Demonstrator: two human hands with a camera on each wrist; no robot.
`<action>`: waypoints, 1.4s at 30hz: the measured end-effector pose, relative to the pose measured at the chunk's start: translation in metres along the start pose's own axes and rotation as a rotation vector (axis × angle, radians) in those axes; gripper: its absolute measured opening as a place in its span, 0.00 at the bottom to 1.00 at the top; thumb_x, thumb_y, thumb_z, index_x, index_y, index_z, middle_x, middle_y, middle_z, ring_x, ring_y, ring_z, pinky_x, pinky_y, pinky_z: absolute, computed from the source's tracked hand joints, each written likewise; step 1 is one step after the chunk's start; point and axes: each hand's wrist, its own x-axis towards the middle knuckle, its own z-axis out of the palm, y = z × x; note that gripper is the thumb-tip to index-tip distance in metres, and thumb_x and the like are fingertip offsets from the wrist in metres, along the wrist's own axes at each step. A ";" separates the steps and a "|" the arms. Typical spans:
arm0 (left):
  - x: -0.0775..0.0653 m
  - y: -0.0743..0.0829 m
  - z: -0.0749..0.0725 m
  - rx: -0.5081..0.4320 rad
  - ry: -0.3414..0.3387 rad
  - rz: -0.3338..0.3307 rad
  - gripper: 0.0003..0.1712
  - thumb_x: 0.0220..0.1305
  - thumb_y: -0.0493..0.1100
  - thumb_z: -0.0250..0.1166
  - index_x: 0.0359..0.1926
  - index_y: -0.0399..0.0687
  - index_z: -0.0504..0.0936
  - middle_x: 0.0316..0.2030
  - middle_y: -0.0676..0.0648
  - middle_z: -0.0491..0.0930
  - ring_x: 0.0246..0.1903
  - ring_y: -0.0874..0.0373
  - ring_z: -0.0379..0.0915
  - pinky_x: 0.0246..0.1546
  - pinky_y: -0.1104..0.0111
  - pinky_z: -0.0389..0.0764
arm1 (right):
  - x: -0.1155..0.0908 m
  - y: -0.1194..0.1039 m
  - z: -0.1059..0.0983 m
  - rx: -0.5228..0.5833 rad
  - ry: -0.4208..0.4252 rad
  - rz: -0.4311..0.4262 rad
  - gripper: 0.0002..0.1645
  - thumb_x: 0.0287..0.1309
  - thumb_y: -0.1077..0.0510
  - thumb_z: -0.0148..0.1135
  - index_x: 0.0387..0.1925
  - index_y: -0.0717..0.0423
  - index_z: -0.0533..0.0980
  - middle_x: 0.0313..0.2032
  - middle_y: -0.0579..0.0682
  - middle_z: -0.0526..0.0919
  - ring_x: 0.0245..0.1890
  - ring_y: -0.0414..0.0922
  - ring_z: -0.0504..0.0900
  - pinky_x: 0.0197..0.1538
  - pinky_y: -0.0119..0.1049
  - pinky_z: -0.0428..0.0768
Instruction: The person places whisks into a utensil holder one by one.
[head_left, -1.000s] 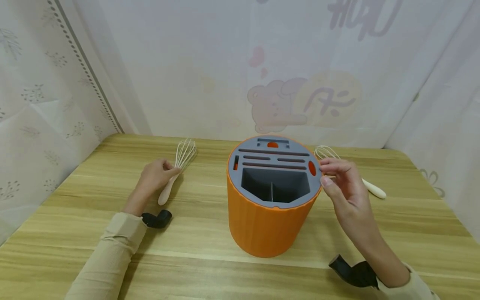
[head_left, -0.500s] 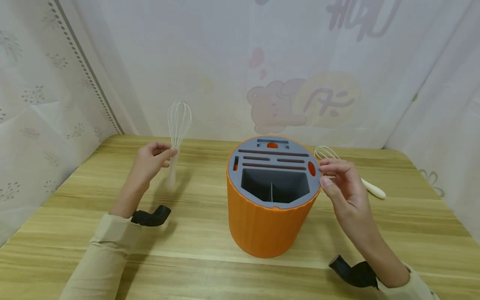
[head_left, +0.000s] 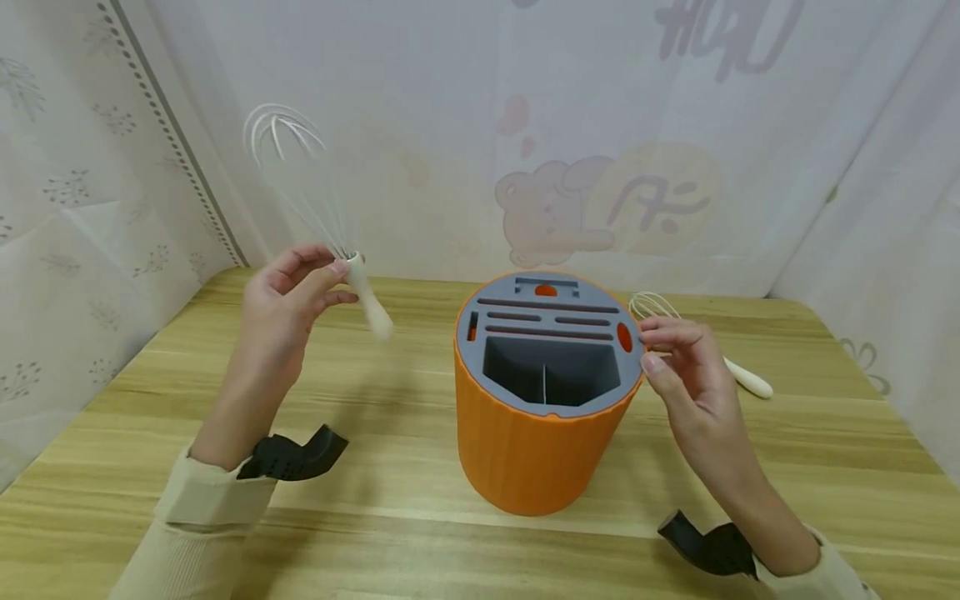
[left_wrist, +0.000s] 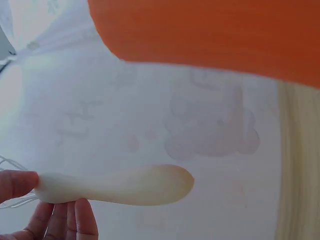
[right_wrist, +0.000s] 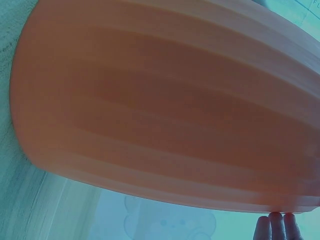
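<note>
A whisk with a cream handle and thin wire loops is lifted above the table's left side. My left hand pinches it where the handle meets the wires. In the left wrist view the whisk handle points right, thumb above and fingers beneath. The round orange utensil holder stands upright, its grey top cut with slots and a divided compartment. My right hand touches the holder's right rim with thumb and fingertips. Seen from the right wrist, straight fingers meet the holder's ribbed wall.
Behind my right hand, a second whisk lies on the wooden table, partly hidden. Patterned pale curtains hang behind and at both sides. A black wrist mount sits on each arm.
My left hand has raised the whisk off the table; its wire end now leans left and the handle end swings right towards the holder. My right hand and the holder stay put.
</note>
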 end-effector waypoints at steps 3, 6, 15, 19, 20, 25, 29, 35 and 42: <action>-0.008 0.009 0.010 -0.080 -0.021 0.052 0.02 0.59 0.30 0.61 0.34 0.37 0.76 0.33 0.46 0.82 0.41 0.55 0.81 0.36 0.69 0.82 | 0.000 0.000 0.000 -0.013 0.005 0.008 0.17 0.61 0.74 0.44 0.48 0.58 0.69 0.52 0.53 0.69 0.48 0.44 0.72 0.48 0.21 0.76; -0.016 0.016 0.020 -0.133 -0.046 0.100 0.02 0.60 0.28 0.59 0.35 0.34 0.76 0.34 0.44 0.81 0.46 0.50 0.79 0.39 0.67 0.82 | -0.001 0.000 0.001 -0.017 0.009 0.011 0.17 0.61 0.74 0.44 0.48 0.57 0.69 0.52 0.53 0.69 0.48 0.44 0.72 0.48 0.21 0.76; -0.038 0.027 0.037 -0.262 -0.127 0.191 0.09 0.63 0.22 0.48 0.41 0.30 0.73 0.36 0.40 0.79 0.50 0.44 0.75 0.45 0.59 0.81 | -0.001 0.001 0.001 -0.007 0.011 0.005 0.17 0.61 0.74 0.43 0.48 0.58 0.69 0.52 0.53 0.69 0.48 0.44 0.71 0.48 0.21 0.76; -0.045 0.028 0.043 -0.304 -0.165 0.200 0.12 0.63 0.21 0.46 0.44 0.27 0.72 0.38 0.39 0.79 0.51 0.43 0.74 0.47 0.58 0.80 | 0.000 0.001 0.001 -0.006 0.013 0.006 0.17 0.61 0.74 0.43 0.48 0.58 0.69 0.52 0.53 0.69 0.48 0.44 0.71 0.48 0.21 0.76; -0.047 0.028 0.044 -0.300 -0.170 0.201 0.12 0.63 0.21 0.46 0.45 0.26 0.72 0.39 0.39 0.79 0.51 0.43 0.74 0.47 0.57 0.80 | 0.000 0.001 0.001 -0.006 0.013 0.006 0.18 0.61 0.74 0.43 0.48 0.57 0.69 0.52 0.53 0.69 0.48 0.44 0.72 0.48 0.21 0.76; -0.053 0.027 0.050 -0.264 -0.188 0.191 0.15 0.63 0.21 0.46 0.48 0.26 0.71 0.40 0.41 0.81 0.53 0.42 0.74 0.50 0.55 0.78 | -0.001 0.001 0.000 -0.006 0.014 0.004 0.17 0.61 0.74 0.44 0.48 0.58 0.70 0.52 0.53 0.69 0.48 0.44 0.72 0.48 0.21 0.75; -0.056 0.025 0.055 -0.200 -0.199 0.183 0.16 0.62 0.20 0.48 0.50 0.27 0.72 0.41 0.42 0.82 0.54 0.42 0.74 0.51 0.56 0.78 | 0.000 0.001 0.001 -0.018 0.016 0.008 0.17 0.61 0.73 0.44 0.48 0.57 0.70 0.52 0.54 0.69 0.48 0.44 0.71 0.48 0.22 0.75; -0.061 0.024 0.063 -0.051 -0.221 0.213 0.14 0.60 0.20 0.51 0.46 0.26 0.73 0.41 0.43 0.81 0.53 0.42 0.74 0.48 0.61 0.79 | 0.000 0.000 0.001 -0.024 0.015 0.013 0.17 0.61 0.73 0.44 0.48 0.57 0.69 0.52 0.53 0.69 0.48 0.44 0.71 0.48 0.21 0.76; -0.065 0.020 0.074 0.141 -0.273 0.240 0.10 0.57 0.22 0.57 0.41 0.29 0.76 0.40 0.43 0.77 0.48 0.48 0.77 0.50 0.64 0.78 | 0.001 -0.001 0.002 -0.025 0.019 0.013 0.17 0.61 0.73 0.44 0.48 0.57 0.70 0.52 0.52 0.70 0.49 0.44 0.70 0.49 0.22 0.74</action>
